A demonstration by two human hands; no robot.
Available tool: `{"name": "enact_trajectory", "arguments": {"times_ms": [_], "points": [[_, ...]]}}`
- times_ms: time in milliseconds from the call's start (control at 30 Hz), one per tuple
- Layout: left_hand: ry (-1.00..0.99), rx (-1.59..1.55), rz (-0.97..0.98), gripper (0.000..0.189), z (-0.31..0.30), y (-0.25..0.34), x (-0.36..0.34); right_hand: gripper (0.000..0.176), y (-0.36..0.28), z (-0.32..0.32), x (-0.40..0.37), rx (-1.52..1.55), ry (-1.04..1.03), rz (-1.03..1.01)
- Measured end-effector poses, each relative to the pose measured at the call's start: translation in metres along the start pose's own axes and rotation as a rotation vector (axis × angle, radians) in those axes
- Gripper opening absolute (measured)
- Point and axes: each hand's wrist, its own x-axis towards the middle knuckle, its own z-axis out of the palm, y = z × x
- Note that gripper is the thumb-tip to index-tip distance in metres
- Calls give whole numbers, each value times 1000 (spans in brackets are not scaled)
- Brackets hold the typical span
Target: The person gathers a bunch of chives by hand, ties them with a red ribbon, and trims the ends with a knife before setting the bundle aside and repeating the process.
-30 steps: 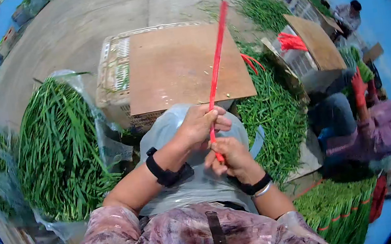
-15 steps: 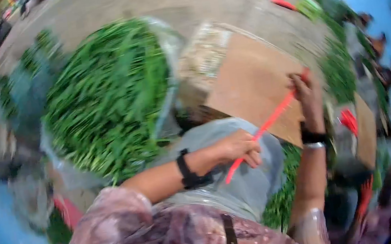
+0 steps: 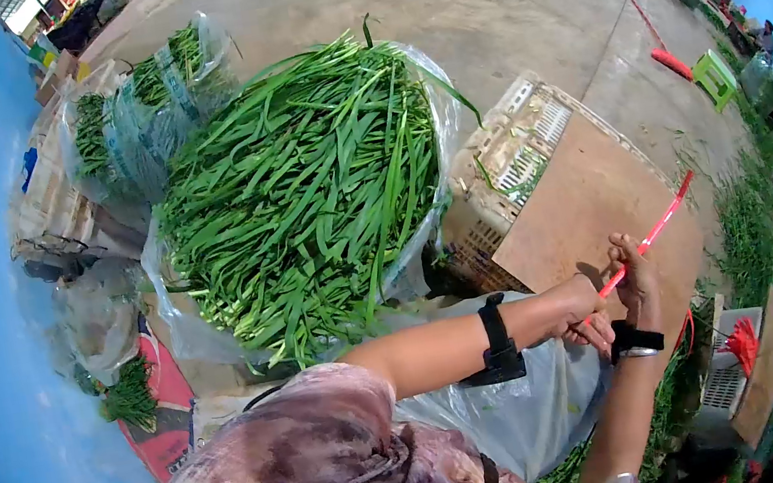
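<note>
A thin red strip [image 3: 665,218] runs diagonally above the brown board [image 3: 588,186]. My left hand [image 3: 582,312] is closed round its lower part. Just to the right, my right hand [image 3: 636,276] holds the same strip higher up, its far end sticking out past the fingers. Both hands are close together over the board's lower edge. Under my forearms lies a clear plastic sheet [image 3: 522,411]. A large heap of long green leafy stalks [image 3: 301,204] fills a plastic bag to the left of the board.
The board rests on a plastic crate [image 3: 490,201]. More bagged greens [image 3: 147,107] stand at the upper left. On the right are a green stool [image 3: 715,79], a bundle of red strips [image 3: 742,346] and loose greens [image 3: 744,223].
My left hand has moved right along the red strip, close to my right hand. The strip's far end now extends beyond my right hand. The head view has shifted.
</note>
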Motion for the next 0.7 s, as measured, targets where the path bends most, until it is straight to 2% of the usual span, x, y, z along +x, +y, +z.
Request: {"name": "enact_trajectory", "arguments": {"times_ms": [67,100,133,200,233,267,300,333,367,400,433,500,567,667,700], "points": [[220,548,276,39,-4,13,2,20,-8,0,-1,6,95,2],[325,824,416,40,6,40,-8,21,-14,3,-2,8,142,3],[399,927,158,41,38,95,-55,23,-3,-21,20,35,131,-51],[445,1128,552,39,29,148,-63,23,3,-34,42,-209,246,-152],[667,1360,191,34,17,186,-75,23,7,-42,57,-332,298,-203],[804,1563,427,36,-1,219,-89,27,28,-79,91,-594,324,-267],[900,1531,437,37,-21,262,-100,31,31,-80,92,-779,407,-301],[948,1673,358,39,-12,303,-139,36,33,-82,91,-964,494,-334],[1035,1848,264,40,-37,332,-160,40,39,-89,91,-1116,544,-395],[1036,1981,280,43,-61,347,-186,43,44,-96,92,-1268,609,-453],[1055,2049,-17,43,-78,356,-207,45,55,-114,96,-1389,632,-540],[997,2088,-277,41,-101,342,-251,46,60,-120,90,-1511,629,-592],[1164,2005,-256,37,-136,305,-278,42,16,-71,50,-1516,582,-529],[1288,1967,-415,31,-147,274,-285,34,-36,22,9,-1052,183,-401],[1320,1908,-477,28,-144,270,-283,28,-31,42,14,-1014,106,-497]]}}
